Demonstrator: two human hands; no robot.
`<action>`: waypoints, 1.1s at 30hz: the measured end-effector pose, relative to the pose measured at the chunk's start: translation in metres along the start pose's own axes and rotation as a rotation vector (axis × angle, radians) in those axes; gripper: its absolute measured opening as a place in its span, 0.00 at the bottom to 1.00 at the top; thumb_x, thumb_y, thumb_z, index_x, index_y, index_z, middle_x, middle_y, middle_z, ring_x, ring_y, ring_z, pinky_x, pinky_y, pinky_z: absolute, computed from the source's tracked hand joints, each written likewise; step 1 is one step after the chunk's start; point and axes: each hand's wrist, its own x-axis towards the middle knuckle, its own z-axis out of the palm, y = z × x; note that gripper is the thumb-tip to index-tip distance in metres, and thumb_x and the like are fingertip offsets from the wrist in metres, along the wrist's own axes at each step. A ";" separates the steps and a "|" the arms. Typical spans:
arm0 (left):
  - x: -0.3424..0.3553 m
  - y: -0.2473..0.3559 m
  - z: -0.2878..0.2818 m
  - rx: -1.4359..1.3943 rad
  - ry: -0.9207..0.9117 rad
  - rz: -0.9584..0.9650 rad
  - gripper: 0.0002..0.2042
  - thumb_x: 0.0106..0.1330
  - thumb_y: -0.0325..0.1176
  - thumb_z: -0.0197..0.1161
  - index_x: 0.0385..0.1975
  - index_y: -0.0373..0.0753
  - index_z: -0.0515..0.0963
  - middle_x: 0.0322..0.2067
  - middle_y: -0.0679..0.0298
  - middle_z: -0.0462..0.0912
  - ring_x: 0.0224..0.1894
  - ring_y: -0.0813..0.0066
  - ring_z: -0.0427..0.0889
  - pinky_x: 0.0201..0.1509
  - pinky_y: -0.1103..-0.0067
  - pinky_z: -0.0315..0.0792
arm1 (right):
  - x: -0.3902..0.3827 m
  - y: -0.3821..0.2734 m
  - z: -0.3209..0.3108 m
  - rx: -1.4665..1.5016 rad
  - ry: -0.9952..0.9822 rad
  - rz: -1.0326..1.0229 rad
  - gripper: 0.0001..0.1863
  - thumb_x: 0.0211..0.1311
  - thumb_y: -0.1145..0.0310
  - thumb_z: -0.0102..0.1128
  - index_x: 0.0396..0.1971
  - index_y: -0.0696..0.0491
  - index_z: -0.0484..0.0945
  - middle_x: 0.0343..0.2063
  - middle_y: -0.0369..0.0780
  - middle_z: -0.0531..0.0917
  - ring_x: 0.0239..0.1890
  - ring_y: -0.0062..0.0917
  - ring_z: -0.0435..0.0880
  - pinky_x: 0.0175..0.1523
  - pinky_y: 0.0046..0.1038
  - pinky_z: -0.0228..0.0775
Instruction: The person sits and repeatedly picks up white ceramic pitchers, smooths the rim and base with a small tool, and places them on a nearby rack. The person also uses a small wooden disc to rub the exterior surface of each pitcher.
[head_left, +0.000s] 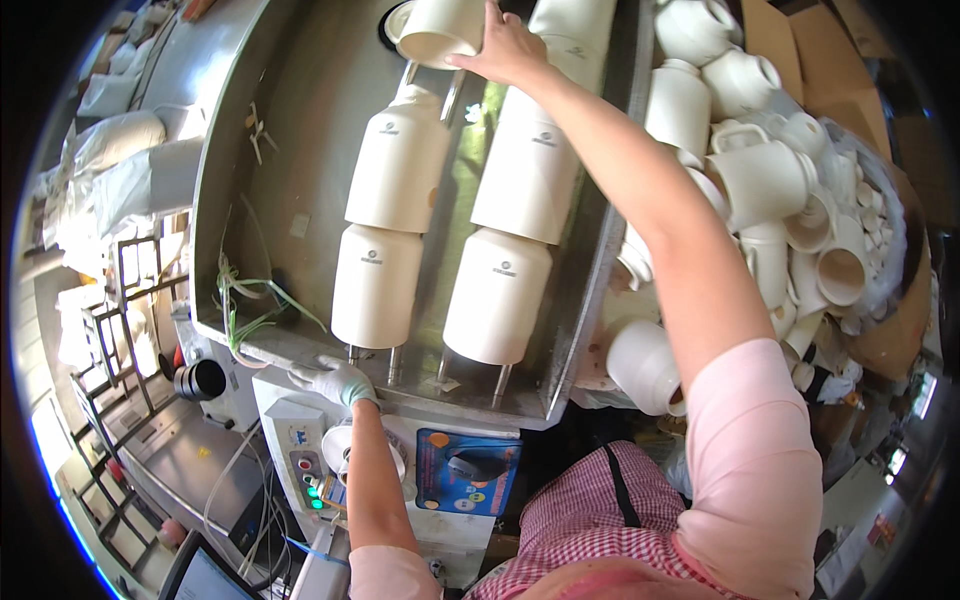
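A cream plastic jar (442,28), its round end facing me, is at the far end of the metal tray (290,190). My bare right hand (505,45) grips its right side, thumb below and fingers over it. In the tray, two rows of similar jars lie end to end on metal rails, including a left jar (377,285) and a right jar (498,295), each bearing a small dark print. My left hand (338,382), in a pale glove, rests on the tray's near rim with fingers stretched out and nothing in them.
Many loose cream jars (755,185) are piled at the right beside cardboard. One jar (645,365) lies near my right elbow. Green and white strips (245,300) hang over the tray's left corner. A control box (305,470) with lit buttons stands below the rim.
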 end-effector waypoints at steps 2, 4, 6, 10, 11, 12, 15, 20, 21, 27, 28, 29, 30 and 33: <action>-0.001 0.001 -0.001 0.033 0.011 0.026 0.34 0.77 0.36 0.52 0.76 0.28 0.48 0.75 0.41 0.51 0.73 0.40 0.61 0.75 0.61 0.65 | 0.034 -0.030 0.040 -0.269 0.089 0.130 0.47 0.69 0.47 0.61 0.76 0.61 0.52 0.57 0.60 0.79 0.56 0.54 0.82 0.62 0.45 0.75; -0.002 0.000 -0.001 0.040 0.021 0.039 0.34 0.76 0.35 0.53 0.76 0.28 0.48 0.75 0.40 0.51 0.73 0.40 0.61 0.75 0.60 0.65 | 0.060 -0.029 0.056 0.111 0.157 0.287 0.36 0.72 0.52 0.57 0.70 0.63 0.65 0.53 0.61 0.82 0.55 0.50 0.84 0.61 0.47 0.74; -0.002 -0.003 0.000 0.005 0.014 0.031 0.35 0.75 0.35 0.54 0.76 0.27 0.48 0.75 0.39 0.50 0.73 0.39 0.60 0.75 0.60 0.64 | 0.073 -0.013 0.055 0.479 0.336 0.549 0.23 0.72 0.59 0.55 0.53 0.64 0.81 0.43 0.59 0.87 0.46 0.42 0.90 0.53 0.42 0.81; 0.001 -0.016 0.007 -0.002 0.058 0.134 0.36 0.74 0.35 0.56 0.75 0.26 0.48 0.74 0.36 0.50 0.74 0.39 0.58 0.77 0.60 0.62 | 0.006 0.024 0.004 0.914 -0.038 0.396 0.17 0.68 0.63 0.60 0.43 0.63 0.84 0.34 0.52 0.89 0.31 0.39 0.90 0.39 0.32 0.83; 0.003 -0.020 0.008 0.055 0.019 0.103 0.36 0.75 0.38 0.55 0.74 0.21 0.49 0.74 0.34 0.48 0.75 0.39 0.57 0.78 0.60 0.58 | -0.022 0.026 -0.017 1.166 -0.098 0.445 0.18 0.68 0.61 0.61 0.45 0.62 0.84 0.39 0.52 0.89 0.39 0.40 0.91 0.45 0.33 0.84; 0.004 -0.022 0.010 0.076 -0.006 0.095 0.37 0.76 0.42 0.53 0.72 0.18 0.50 0.75 0.33 0.47 0.76 0.41 0.55 0.80 0.61 0.53 | -0.064 0.035 -0.049 1.172 -0.130 0.367 0.27 0.73 0.64 0.56 0.61 0.70 0.69 0.50 0.55 0.85 0.47 0.42 0.90 0.50 0.37 0.84; 0.008 -0.023 0.014 -0.016 -0.038 0.063 0.36 0.76 0.40 0.54 0.73 0.20 0.51 0.74 0.32 0.49 0.74 0.38 0.58 0.78 0.58 0.54 | -0.179 0.057 -0.133 1.182 0.188 0.430 0.16 0.77 0.71 0.47 0.50 0.70 0.75 0.39 0.53 0.87 0.37 0.40 0.91 0.42 0.34 0.85; 0.007 -0.013 0.008 -0.024 0.021 0.051 0.35 0.74 0.35 0.57 0.75 0.27 0.50 0.74 0.38 0.50 0.71 0.36 0.62 0.72 0.55 0.66 | -0.293 0.184 -0.275 0.927 0.774 0.593 0.17 0.79 0.73 0.41 0.56 0.72 0.65 0.45 0.58 0.83 0.39 0.43 0.91 0.43 0.36 0.88; 0.007 -0.011 0.007 -0.025 -0.001 0.026 0.35 0.74 0.35 0.57 0.75 0.28 0.51 0.74 0.38 0.50 0.71 0.36 0.62 0.71 0.55 0.66 | -0.305 0.221 -0.304 0.901 0.925 0.681 0.17 0.80 0.73 0.40 0.57 0.73 0.63 0.46 0.60 0.82 0.41 0.45 0.90 0.46 0.37 0.89; 0.009 -0.012 0.012 -0.026 0.020 0.012 0.32 0.74 0.37 0.55 0.74 0.30 0.55 0.74 0.40 0.50 0.68 0.38 0.68 0.69 0.55 0.68 | -0.358 0.388 -0.444 0.947 1.168 0.829 0.18 0.77 0.73 0.42 0.56 0.73 0.61 0.45 0.59 0.84 0.41 0.45 0.90 0.47 0.36 0.90; 0.009 -0.014 0.013 0.012 0.030 0.070 0.33 0.74 0.38 0.55 0.74 0.29 0.54 0.74 0.39 0.50 0.69 0.38 0.66 0.70 0.55 0.67 | -0.359 0.394 -0.446 0.882 1.333 0.939 0.18 0.78 0.71 0.44 0.56 0.71 0.63 0.44 0.56 0.85 0.40 0.42 0.91 0.43 0.34 0.90; 0.010 -0.016 0.014 0.057 0.042 0.117 0.34 0.75 0.39 0.55 0.75 0.28 0.53 0.73 0.37 0.50 0.70 0.37 0.65 0.71 0.55 0.66 | -0.357 0.392 -0.439 0.690 1.213 0.948 0.18 0.78 0.68 0.47 0.57 0.66 0.66 0.44 0.51 0.86 0.37 0.36 0.90 0.39 0.30 0.87; 0.010 -0.018 0.013 0.109 0.064 0.147 0.35 0.75 0.40 0.55 0.75 0.27 0.52 0.73 0.35 0.50 0.71 0.37 0.63 0.72 0.55 0.65 | -0.349 0.383 -0.421 0.485 1.140 1.001 0.17 0.79 0.65 0.50 0.57 0.62 0.69 0.44 0.46 0.87 0.35 0.31 0.90 0.35 0.26 0.84; 0.009 -0.020 0.011 0.041 0.005 0.047 0.34 0.76 0.39 0.54 0.75 0.25 0.52 0.74 0.34 0.49 0.71 0.37 0.62 0.73 0.58 0.65 | -0.291 0.320 -0.329 0.331 0.688 0.556 0.15 0.78 0.62 0.55 0.54 0.54 0.77 0.41 0.37 0.86 0.31 0.22 0.85 0.32 0.21 0.75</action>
